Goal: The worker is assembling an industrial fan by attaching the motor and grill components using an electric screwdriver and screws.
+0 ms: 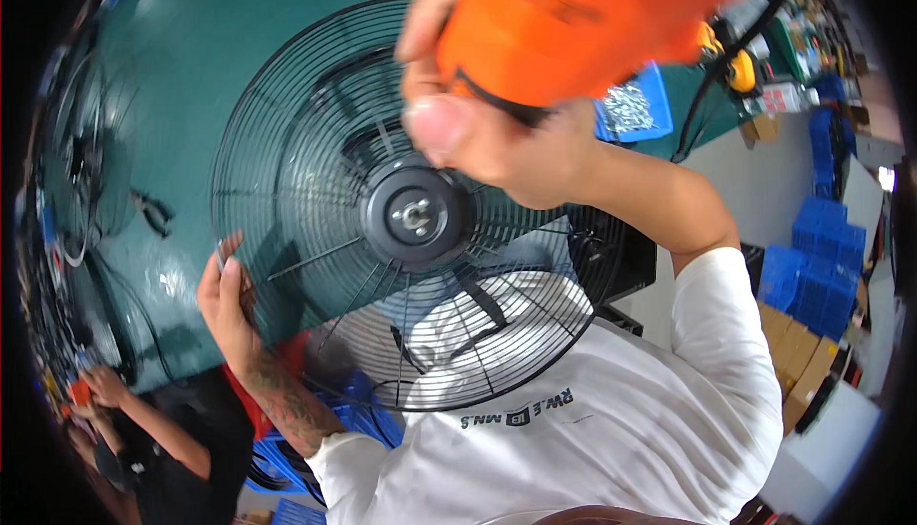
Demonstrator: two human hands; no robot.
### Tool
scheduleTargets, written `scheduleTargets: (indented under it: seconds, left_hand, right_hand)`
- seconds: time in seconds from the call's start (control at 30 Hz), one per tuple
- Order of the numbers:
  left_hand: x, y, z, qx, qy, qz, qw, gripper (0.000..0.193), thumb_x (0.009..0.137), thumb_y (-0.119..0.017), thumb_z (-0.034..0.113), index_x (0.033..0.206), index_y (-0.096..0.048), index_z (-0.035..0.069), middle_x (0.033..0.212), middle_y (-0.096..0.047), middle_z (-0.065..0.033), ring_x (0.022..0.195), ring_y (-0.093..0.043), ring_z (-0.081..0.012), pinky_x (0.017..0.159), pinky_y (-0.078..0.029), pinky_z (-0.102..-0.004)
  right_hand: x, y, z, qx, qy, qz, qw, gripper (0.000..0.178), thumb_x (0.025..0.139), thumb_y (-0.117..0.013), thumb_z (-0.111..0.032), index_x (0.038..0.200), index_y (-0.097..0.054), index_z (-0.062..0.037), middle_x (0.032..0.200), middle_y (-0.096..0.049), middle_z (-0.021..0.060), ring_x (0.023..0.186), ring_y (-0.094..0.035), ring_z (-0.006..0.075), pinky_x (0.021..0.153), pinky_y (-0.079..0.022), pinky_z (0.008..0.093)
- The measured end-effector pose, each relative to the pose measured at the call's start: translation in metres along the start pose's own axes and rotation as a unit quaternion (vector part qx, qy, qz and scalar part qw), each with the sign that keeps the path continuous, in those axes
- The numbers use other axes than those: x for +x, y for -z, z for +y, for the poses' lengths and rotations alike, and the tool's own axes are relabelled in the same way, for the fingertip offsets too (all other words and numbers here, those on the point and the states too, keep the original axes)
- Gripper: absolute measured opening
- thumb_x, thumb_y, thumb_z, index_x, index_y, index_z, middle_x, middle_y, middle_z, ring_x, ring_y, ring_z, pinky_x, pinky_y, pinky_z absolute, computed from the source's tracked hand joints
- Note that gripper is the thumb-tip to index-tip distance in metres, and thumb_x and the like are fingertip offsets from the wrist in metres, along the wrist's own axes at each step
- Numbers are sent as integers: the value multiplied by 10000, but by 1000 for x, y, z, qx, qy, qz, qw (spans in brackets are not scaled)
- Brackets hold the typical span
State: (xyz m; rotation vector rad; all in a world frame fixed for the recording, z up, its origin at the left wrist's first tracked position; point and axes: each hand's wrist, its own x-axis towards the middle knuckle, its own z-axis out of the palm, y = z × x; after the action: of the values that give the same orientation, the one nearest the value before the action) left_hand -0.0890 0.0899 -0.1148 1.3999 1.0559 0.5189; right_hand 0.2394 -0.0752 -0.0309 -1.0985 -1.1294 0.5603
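A round black wire fan guard with a dark hub at its centre spans the near edge of the green table and overlaps my lap. My left hand is closed on the guard's left rim, thumb and fingers pinching the wire. Above the guard's far right part, my right hand wraps round an orange power tool, raised close to the camera and blurred. The tool's working end cannot be made out. Bright metal fittings show at the hub's middle.
Pliers lie left of the guard. Small metal parts fill a blue tray at the right, near a hanging black cable. Another fan guard is at far left. Below it, a co-worker's hand works. Blue crates stand right.
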Motion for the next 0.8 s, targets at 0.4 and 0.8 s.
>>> scheduleTargets:
  seconds: [0.4, 0.8]
  left_hand:
    - [-2, -6, 0, -64, 7, 17, 998, 325, 1013, -585, 199, 1219, -687, -31, 672, -388, 126, 564, -310, 22, 506, -218, -181]
    - [-2, -4, -8, -105, 6, 16, 994, 319, 1012, -588, 206, 1223, -698, -6, 660, -380, 133, 553, -297, 30, 490, -214, -182]
  right_hand:
    - [-6, -11, 5, 68, -43, -81, 993, 538, 915, -714, -454, 1182, -464, -59, 830, -563, 76, 627, -595, 173, 629, -533, 338]
    - [7, -3, 1, 66, -65, -148, 985, 630, 908, -655, -526, 1255, -460, -38, 813, -539, 64, 603, -573, 175, 600, -525, 356]
